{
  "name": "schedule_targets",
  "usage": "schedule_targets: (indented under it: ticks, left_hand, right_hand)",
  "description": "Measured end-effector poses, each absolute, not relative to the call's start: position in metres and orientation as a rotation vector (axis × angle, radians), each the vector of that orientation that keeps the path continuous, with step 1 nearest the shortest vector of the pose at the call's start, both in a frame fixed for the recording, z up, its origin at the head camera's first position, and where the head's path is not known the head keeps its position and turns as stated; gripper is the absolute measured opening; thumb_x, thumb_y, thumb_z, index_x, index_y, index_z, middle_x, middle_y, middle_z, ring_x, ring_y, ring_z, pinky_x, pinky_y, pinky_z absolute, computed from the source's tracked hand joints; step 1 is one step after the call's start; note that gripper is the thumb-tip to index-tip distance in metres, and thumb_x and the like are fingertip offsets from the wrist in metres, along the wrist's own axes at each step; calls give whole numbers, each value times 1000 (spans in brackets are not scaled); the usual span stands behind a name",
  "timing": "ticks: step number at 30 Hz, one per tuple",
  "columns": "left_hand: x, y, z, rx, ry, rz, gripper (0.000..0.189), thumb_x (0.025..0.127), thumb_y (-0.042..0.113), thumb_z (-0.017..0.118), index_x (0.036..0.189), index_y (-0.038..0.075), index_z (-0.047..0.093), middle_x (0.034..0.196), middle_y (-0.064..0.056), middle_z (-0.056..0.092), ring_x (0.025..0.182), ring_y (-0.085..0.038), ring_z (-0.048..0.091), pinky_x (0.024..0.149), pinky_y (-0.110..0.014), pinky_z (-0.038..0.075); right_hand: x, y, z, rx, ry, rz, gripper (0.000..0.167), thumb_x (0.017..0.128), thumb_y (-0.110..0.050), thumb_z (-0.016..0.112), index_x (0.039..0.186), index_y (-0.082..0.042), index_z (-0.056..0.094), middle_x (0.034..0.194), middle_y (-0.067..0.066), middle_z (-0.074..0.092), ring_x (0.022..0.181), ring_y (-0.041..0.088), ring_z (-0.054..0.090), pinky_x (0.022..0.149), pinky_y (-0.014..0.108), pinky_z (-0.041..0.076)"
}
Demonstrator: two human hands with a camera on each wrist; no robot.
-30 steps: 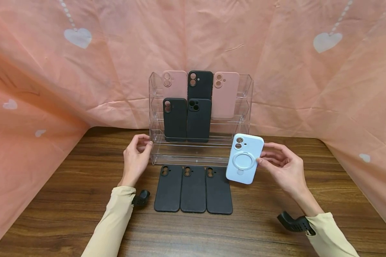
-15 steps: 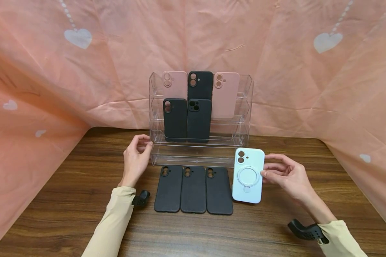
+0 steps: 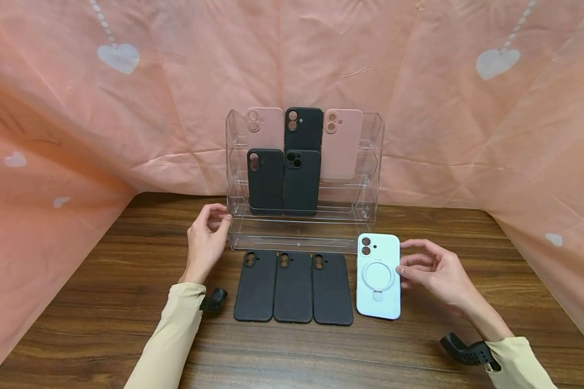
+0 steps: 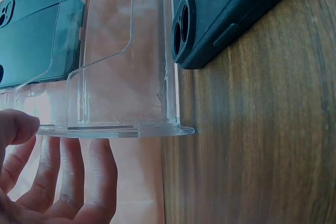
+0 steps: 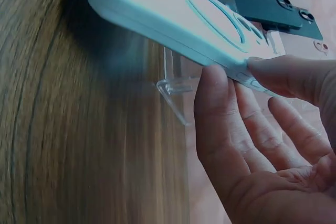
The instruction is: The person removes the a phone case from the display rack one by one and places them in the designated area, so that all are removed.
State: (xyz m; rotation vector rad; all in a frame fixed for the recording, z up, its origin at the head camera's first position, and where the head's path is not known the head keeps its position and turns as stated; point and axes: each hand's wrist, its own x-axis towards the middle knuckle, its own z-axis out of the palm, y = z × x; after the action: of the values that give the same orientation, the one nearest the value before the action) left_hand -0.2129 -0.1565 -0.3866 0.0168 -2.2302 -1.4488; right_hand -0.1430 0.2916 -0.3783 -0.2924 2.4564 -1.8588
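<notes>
My right hand (image 3: 435, 275) pinches a white phone case (image 3: 378, 302) by its right edge, thumb on the back and fingers at the side. The case has a ring on its back and two camera holes at the top. In the right wrist view the white case (image 5: 157, 19) is tilted above the wood, with a shadow below it. My left hand (image 3: 208, 237) holds the left side wall of a clear acrylic display rack (image 3: 263, 241). The left wrist view has the thumb (image 4: 21, 127) and fingers on either side of that wall.
Three black phone cases (image 3: 293, 292) lie side by side on the wooden table (image 3: 292, 356) before the rack. Upper tiers hold pink cases (image 3: 342, 146) and black cases (image 3: 265, 183). A pink cloth (image 3: 418, 81) with hearts hangs behind.
My right hand has brought the white case down and slightly right, from in front of the rack's right end to beside the row of black cases. The left hand has stayed still.
</notes>
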Motion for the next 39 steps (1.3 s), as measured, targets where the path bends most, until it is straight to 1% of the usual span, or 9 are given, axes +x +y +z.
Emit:
schedule_targets:
  ticks: [5, 8, 12, 15, 29, 35, 39]
  left_hand:
    - [-213, -157, -387, 11, -2224, -1466, 18, 96, 12, 67, 114, 8, 66, 104, -14, 73, 91, -36, 76, 58, -14, 53]
    - [-213, -157, -387, 7, -2223, -1466, 18, 96, 11, 67, 114, 8, 66, 104, -14, 73, 91, -36, 76, 58, -14, 54]
    - [-214, -157, -387, 1, -2224, -1464, 18, 96, 11, 67, 114, 8, 66, 104, -14, 73, 91, -38, 75, 59, -15, 55]
    - [-214, -156, -387, 1, -2228, -1465, 18, 97, 11, 66, 114, 8, 66, 104, -13, 73, 92, -38, 75, 59, -16, 55]
    - [-213, -157, -387, 12, -2229, -1464, 18, 96, 12, 67, 114, 8, 66, 103, -14, 72, 88, -35, 76, 57, -15, 53]
    - [-214, -157, -387, 14, -2232, -1448, 18, 97, 13, 67, 114, 8, 66, 104, -14, 73, 88, -33, 77, 59, -14, 53]
    - [-214, -157, -387, 13, -2233, -1440, 18, 96, 13, 67, 114, 8, 66, 104, -14, 73, 88, -32, 77, 59, -13, 52]
  right_hand:
    - [-143, 293, -378, -228, 2472, -1791, 42, 93, -2, 72, 130, -10, 54, 92, -4, 76, 81, 13, 75, 69, 41, 64]
    - [-144, 293, -382, -209, 2479, -1767, 46, 93, -3, 72, 134, -7, 52, 92, -4, 76, 82, 13, 74, 69, 41, 64]
    - [-145, 292, -388, -204, 2491, -1731, 53, 93, -3, 72, 140, -1, 46, 94, 0, 76, 84, 12, 74, 69, 40, 64]
    - [-145, 291, -390, -211, 2489, -1716, 56, 93, -3, 71, 143, 0, 44, 96, 4, 75, 85, 12, 74, 70, 40, 64]
    - [-148, 289, -392, -224, 2425, -1671, 63, 93, 0, 69, 148, 0, 39, 105, 24, 69, 86, 15, 73, 72, 41, 64]
    - [-149, 289, -393, -229, 2420, -1615, 66, 94, -1, 69, 152, -3, 38, 106, 25, 69, 84, 16, 73, 71, 40, 64]
    - [-151, 290, -395, -241, 2400, -1576, 65, 94, -2, 68, 152, -3, 38, 105, 24, 69, 84, 16, 73, 70, 39, 64]
